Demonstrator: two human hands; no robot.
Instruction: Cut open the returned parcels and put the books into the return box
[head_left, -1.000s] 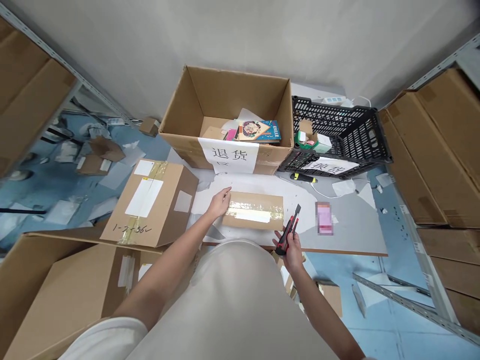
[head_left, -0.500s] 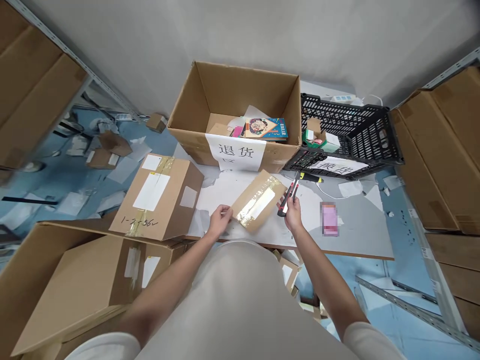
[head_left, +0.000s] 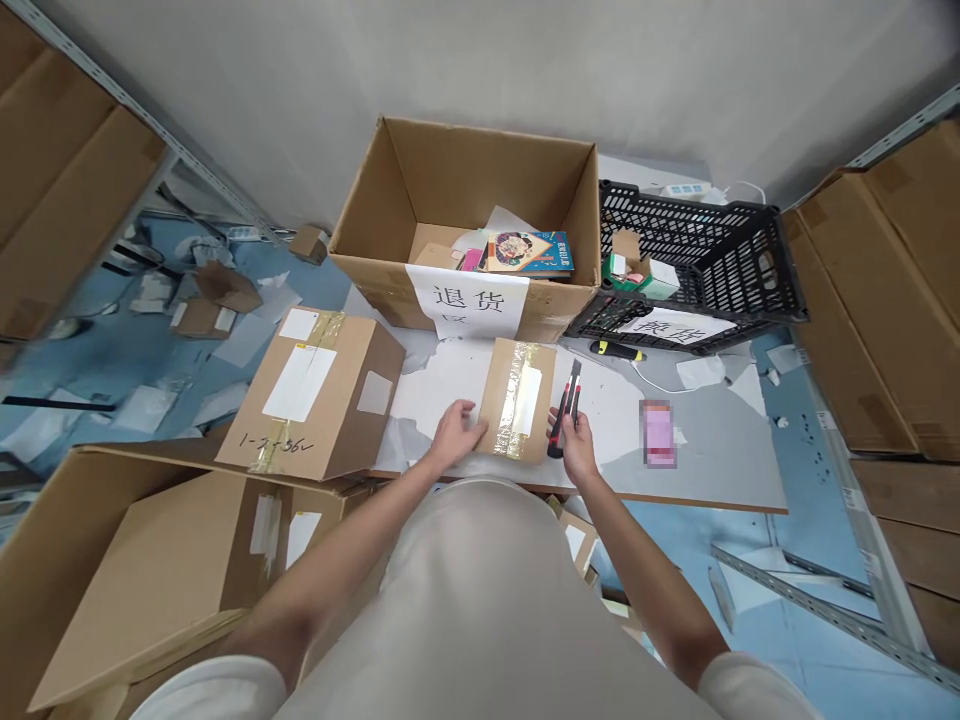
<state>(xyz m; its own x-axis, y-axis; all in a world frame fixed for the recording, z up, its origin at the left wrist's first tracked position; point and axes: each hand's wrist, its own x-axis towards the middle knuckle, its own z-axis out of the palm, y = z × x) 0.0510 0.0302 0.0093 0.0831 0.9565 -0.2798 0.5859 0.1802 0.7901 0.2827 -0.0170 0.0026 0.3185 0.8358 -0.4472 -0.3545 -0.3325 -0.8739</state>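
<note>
A small flat cardboard box (head_left: pixel 491 400), sealed with shiny clear tape and bearing a white label, lies on the white table between my hands. My left hand (head_left: pixel 457 435) is at its lower left edge, fingers curled against the side and thumb at the corner. In my right hand (head_left: pixel 576 445) is a red and black box cutter (head_left: pixel 559 432), its tip pointing away from me. The cutter is just right of the box, and the fingers behind it are partly hidden.
A large open carton (head_left: pixel 465 150) with books (head_left: pixel 529 253) stands behind. Right of it sits a black plastic crate (head_left: pixel 780 270), with a yellow-black tool (head_left: pixel 616 351) in front. A taped box (head_left: pixel 300 400) stands left. A pink blurred item (head_left: pixel 658 433) lies right.
The small box has turned from slanted to nearly upright in view, and lies slightly left. My left hand has shifted right along its edge. My right hand and the cutter have moved slightly left.
</note>
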